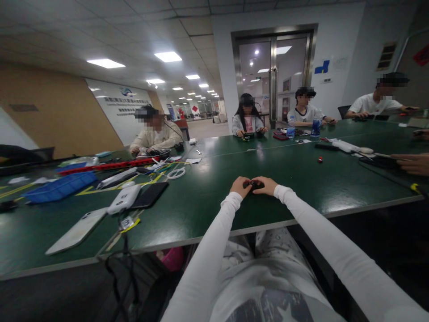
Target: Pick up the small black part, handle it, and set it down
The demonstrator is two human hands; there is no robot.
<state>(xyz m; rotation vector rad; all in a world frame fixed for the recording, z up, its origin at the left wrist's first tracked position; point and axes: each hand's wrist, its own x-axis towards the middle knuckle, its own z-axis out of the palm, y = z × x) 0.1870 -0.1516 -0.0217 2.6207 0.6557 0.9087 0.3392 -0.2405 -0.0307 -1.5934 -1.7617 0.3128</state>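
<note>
My left hand (241,186) and my right hand (265,185) meet over the green table (214,210), close to its near edge. Between them they hold a small dark object (252,183); the fingers of both hands are closed around its sides. It is too small and too covered to name. White sleeves reach down to both wrists. A small red and black item (320,159) lies on the table, beyond my right hand and to its right.
Leftward lie a blue tray (62,187), a white phone (78,230), a white device (124,198), a black tablet-like slab (150,195) and a coiled white cable (176,173). Several people sit around the table. Bottles (315,128) stand at the far side; a co-worker's hand (412,163) is at right.
</note>
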